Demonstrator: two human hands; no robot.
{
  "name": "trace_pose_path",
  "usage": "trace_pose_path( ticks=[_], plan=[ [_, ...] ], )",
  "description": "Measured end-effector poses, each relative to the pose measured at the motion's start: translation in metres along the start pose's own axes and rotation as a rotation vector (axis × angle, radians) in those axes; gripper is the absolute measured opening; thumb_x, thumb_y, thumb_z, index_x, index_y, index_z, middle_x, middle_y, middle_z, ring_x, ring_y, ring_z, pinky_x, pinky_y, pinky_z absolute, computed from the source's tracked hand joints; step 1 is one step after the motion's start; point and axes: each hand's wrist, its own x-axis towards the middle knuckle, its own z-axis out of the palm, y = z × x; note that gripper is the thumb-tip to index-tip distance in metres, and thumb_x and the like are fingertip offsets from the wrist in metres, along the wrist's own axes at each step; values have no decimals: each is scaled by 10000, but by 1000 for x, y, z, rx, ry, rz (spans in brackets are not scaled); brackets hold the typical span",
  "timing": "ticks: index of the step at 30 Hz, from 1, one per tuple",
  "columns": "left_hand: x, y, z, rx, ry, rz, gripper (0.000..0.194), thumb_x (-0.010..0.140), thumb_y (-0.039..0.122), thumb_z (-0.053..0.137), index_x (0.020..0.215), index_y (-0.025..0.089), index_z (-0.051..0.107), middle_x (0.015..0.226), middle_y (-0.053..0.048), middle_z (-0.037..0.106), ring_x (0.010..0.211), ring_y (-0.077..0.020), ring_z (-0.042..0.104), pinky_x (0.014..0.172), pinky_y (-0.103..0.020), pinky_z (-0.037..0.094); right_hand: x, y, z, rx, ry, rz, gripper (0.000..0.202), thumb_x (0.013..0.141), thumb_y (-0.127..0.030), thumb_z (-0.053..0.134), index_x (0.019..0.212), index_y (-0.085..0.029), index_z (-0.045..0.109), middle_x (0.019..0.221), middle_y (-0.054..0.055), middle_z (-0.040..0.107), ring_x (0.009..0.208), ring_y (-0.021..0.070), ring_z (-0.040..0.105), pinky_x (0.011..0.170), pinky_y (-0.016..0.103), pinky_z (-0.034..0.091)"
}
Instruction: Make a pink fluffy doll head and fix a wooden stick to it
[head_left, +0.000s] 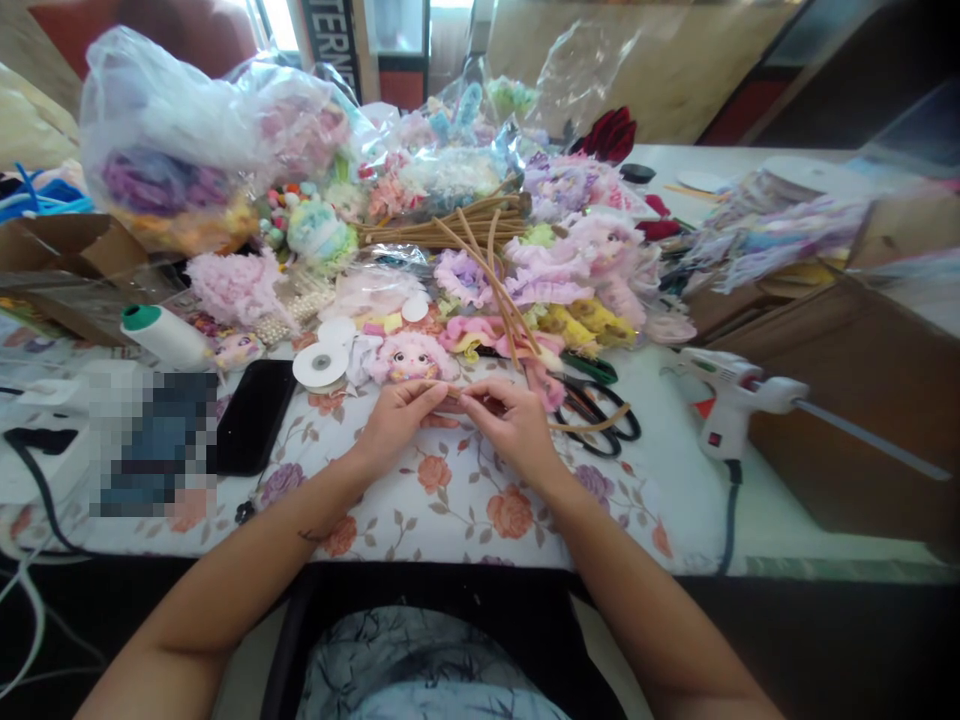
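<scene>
Over the flowered cloth, my left hand (405, 418) and my right hand (508, 422) meet fingertip to fingertip, both pinched. A thin brown pipe cleaner (592, 426) comes out past the right hand and curves over the scissors; a bit of tan shows between the fingertips, the rest hidden by my fingers. Just beyond them lies a pink fluffy doll face (412, 358) with big eyes. Black-handled scissors (600, 412) rest right of my right hand. More brown pipe cleaners (501, 285) lie crossed and bundled behind.
A white glue gun (731, 400) stands at right beside a cardboard box (832, 420). At left are a dark phone (255, 415), a ribbon spool (321, 366), a thread cone (166, 335) and a power strip (45, 455). Bagged plush and ribbon bits (225, 150) crowd the back.
</scene>
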Motion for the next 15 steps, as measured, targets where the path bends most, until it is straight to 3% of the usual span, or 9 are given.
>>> trace_pose_path(
  ticks=[15],
  plan=[
    [0, -3, -2, -5, -11, 1, 299, 773, 401, 740, 920, 141, 749, 939, -102, 766, 906, -240, 728, 748, -327, 603, 0, 0, 1, -22, -12, 23, 112, 812, -265, 628, 774, -187, 698, 688, 17, 682, 589, 141, 567, 568, 264, 425]
  ],
)
